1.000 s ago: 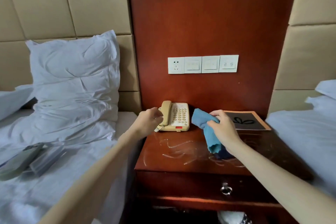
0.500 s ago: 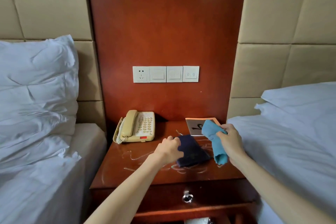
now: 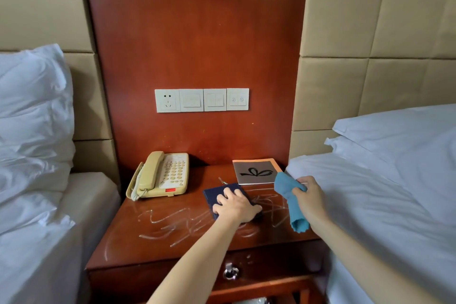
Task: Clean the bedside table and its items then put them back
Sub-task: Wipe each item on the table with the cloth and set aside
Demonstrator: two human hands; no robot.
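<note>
On the bedside table (image 3: 172,249), right of centre: left hand (image 3: 234,205) lay over the dark blue book (image 3: 219,192), fingers bent and close together on the cover, thumb down at its right edge, seemingly gripping it. Book flat on the wood, just in front of the grey notebook (image 3: 256,171), right of the telephone (image 3: 160,175). Right hand (image 3: 309,198) hovered near the table's right edge, fingers wrapped tight round the blue cloth (image 3: 291,202); the cloth's tail hung free below the fist.

Risks, as judged: white streaks (image 3: 172,224) crossed the top on both sides of the book. Sliding the book rather than lifting it would likely drag its underside through them. A grip at one edge could let the cover flop open. The dangling cloth tail might brush the wood and smear it. A small object behind the book was too indistinct to name and could be knocked.

Count: one table, one telephone, two books, one cloth, four wall plates (image 3: 201,100), one drawer knob (image 3: 230,273), two hands.
</note>
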